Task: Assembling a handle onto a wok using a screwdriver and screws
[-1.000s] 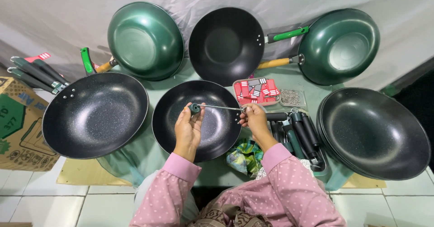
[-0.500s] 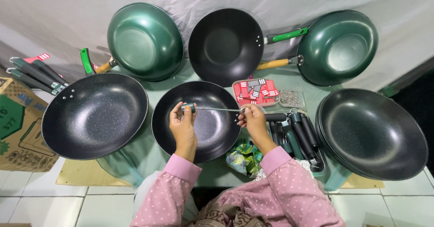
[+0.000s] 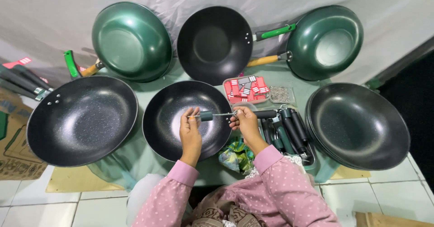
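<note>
Both hands are holding a thin metal rod [image 3: 221,115] with a dark round knob at its left end. The left hand [image 3: 191,130] is pinching the knob end. The right hand [image 3: 244,122] is pinching the other end by a small ring. The rod is lying flat over a round black pan [image 3: 167,132] that is speckled and shiny inside. At 3 o'clock, black handles [image 3: 289,130] are lying in a tray.
</note>
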